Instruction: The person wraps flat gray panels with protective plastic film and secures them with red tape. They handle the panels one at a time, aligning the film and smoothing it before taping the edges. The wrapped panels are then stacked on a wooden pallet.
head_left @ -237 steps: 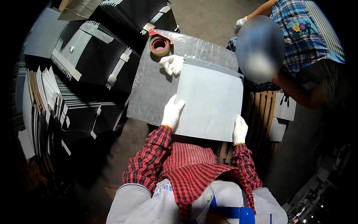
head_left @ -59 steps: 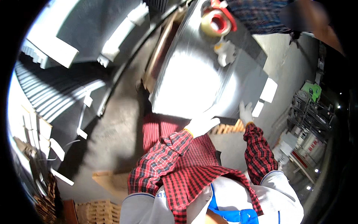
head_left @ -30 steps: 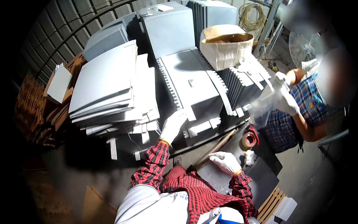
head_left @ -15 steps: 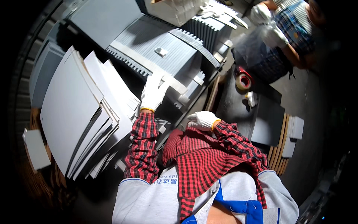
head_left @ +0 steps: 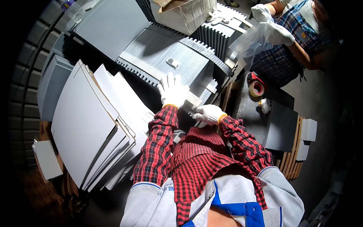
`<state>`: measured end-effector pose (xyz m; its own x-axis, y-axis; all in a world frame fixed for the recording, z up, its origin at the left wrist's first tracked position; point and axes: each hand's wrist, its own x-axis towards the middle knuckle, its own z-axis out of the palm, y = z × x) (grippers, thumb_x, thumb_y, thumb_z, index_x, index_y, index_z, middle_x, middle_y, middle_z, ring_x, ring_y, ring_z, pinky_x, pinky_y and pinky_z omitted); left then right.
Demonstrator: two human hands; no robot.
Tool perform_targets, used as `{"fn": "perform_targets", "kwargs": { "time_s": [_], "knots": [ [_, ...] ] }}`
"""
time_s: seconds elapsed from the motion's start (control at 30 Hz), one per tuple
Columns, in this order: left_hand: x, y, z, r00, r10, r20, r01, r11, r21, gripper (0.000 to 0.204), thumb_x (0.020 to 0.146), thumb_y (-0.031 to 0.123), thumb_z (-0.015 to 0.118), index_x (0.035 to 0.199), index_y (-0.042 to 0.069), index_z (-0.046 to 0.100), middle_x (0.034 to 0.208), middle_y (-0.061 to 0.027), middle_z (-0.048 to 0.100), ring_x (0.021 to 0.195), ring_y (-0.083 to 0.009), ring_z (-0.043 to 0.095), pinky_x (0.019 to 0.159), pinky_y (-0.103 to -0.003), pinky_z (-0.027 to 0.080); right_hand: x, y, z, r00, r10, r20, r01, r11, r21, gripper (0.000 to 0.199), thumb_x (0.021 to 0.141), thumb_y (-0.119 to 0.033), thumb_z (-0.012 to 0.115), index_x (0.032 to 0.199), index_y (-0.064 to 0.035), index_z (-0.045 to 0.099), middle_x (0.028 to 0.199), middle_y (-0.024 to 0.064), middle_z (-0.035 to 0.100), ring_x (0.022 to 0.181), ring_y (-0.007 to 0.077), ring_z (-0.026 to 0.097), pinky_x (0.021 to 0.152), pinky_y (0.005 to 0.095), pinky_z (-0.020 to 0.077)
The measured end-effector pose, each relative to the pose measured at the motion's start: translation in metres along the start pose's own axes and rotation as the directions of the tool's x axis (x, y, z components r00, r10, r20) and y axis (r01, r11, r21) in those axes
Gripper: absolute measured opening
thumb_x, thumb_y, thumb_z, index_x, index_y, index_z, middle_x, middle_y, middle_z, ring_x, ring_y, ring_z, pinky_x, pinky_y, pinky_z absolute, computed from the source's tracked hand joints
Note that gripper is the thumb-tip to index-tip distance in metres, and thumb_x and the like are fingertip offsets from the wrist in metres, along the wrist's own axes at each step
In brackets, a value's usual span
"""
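My left hand point(head_left: 173, 90), in a white knitted glove, lies with fingers spread at the near edge of a stack of grey ribbed panels point(head_left: 151, 45). The ends of the panels form a toothed edge. My right hand point(head_left: 208, 114), gloved alike, is at the stack's near right corner. Its fingers are curled beside a pale strip end point(head_left: 194, 100); what they hold, if anything, is hidden. A small whitish piece point(head_left: 173, 62) rests on top of the panels.
White sheets point(head_left: 85, 125) lean in a thick pile at left. An open carton point(head_left: 185, 17) sits behind the panels. At right, a black surface point(head_left: 245, 98) bears a red tape dispenser point(head_left: 256, 88). Across from me, a person's gloved hands point(head_left: 278, 33) hold a clear plastic bag point(head_left: 245, 43).
My left hand has moved right along the panels' near edge, spreading its fingers. My right hand has gone from my apron to the stack's corner. The other person's bag has been lifted.
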<state>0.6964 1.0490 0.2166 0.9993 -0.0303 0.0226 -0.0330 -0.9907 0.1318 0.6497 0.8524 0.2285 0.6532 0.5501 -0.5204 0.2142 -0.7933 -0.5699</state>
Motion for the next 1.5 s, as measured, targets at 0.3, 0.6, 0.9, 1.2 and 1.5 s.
{"fn": "perform_targets", "kwargs": {
  "time_s": [0.3,0.6,0.9,1.2,1.5],
  "knots": [
    [-0.005,-0.006,0.000,0.986,-0.078,0.148,0.080,0.997,-0.007,0.072,0.100,0.053,0.046,0.159,0.013,0.031,0.167,-0.0199,0.020,0.153,-0.0458,0.014,0.122,-0.062,0.013,0.023,0.029,-0.001,0.989,0.047,-0.143,-0.060,0.995,-0.086,0.036,0.094,-0.042,0.057,0.116,-0.0191,0.075,0.101,0.0119,0.075,0.096,0.0352,0.071,0.083,0.0463,0.0565],
    [0.001,0.003,0.004,0.997,-0.081,0.022,0.082,0.995,-0.053,0.068,0.093,0.049,0.059,0.149,0.015,0.043,0.161,-0.0148,0.032,0.147,-0.0404,0.026,0.117,-0.063,0.020,0.027,0.002,-0.099,0.957,-0.119,-0.263,0.037,0.954,-0.298,0.031,0.095,-0.041,0.059,0.103,-0.0171,0.077,0.097,0.0099,0.075,0.094,0.0333,0.071,0.083,0.0432,0.0563],
    [0.007,0.011,-0.010,0.982,-0.134,0.135,0.153,0.978,-0.141,0.086,0.088,0.055,0.067,0.156,0.012,0.035,0.165,-0.0188,0.024,0.151,-0.0461,0.017,0.120,-0.065,0.014,0.074,-0.014,-0.136,0.895,-0.266,-0.359,0.170,0.946,-0.276,0.027,0.093,-0.035,0.060,0.102,-0.0141,0.074,0.094,0.0131,0.073,0.091,0.0345,0.070,0.080,0.0450,0.0560],
    [0.011,0.017,-0.019,0.974,-0.129,0.184,0.143,0.988,-0.063,0.095,0.077,0.047,0.073,0.156,0.011,0.034,0.164,-0.0197,0.024,0.150,-0.0480,0.018,0.120,-0.065,0.015,0.063,0.040,-0.106,0.647,-0.533,-0.545,0.425,0.846,-0.323,0.041,0.072,-0.012,0.077,0.110,-0.0039,0.065,0.114,0.0121,0.065,0.109,0.0310,0.064,0.090,0.0400,0.0541],
    [0.021,0.010,-0.039,0.958,-0.084,0.276,0.121,0.986,-0.119,0.087,0.073,0.030,0.070,0.151,0.006,0.040,0.160,-0.0263,0.028,0.143,-0.0484,0.026,0.118,-0.059,0.025,0.065,0.060,-0.070,0.710,-0.498,-0.497,0.235,0.834,-0.499,0.077,0.065,-0.011,0.075,0.138,-0.0082,0.052,0.147,0.0100,0.047,0.116,0.0296,0.055,0.096,0.0386,0.0482]
  ]
}}
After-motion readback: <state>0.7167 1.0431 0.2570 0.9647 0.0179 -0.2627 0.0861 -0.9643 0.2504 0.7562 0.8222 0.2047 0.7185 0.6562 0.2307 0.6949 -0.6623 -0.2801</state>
